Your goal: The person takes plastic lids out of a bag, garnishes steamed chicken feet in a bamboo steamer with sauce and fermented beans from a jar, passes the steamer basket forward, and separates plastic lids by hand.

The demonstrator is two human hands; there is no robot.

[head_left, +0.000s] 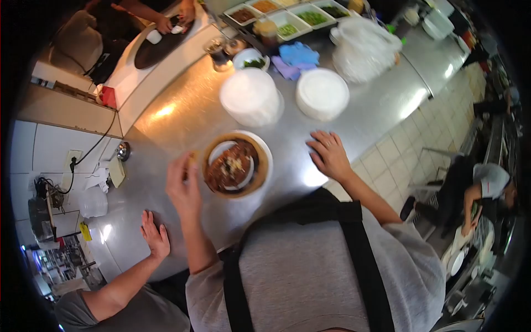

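Note:
A round bamboo steamer [264, 157] stands on a white plate [269, 145] in front of me. Inside it, a white dish holds glossy brown pieces of food [231, 166] with pale bits on top. Just left of the steamer is my left hand [185, 182]. Its fingers are bent together, with a small yellowish thing at the tips that I cannot make out. My right hand [330, 156] rests on the metal counter to the right, apart from the steamer, fingers spread and holding nothing.
Two stacks of white round plates or lids [249, 97] [322, 94] stand beyond the steamer. Behind are blue cloths [298, 54], a plastic bag [365, 50] and garnish trays [312, 18]. A co-worker's hand [155, 235] lies on the counter at left. Other people work farther off.

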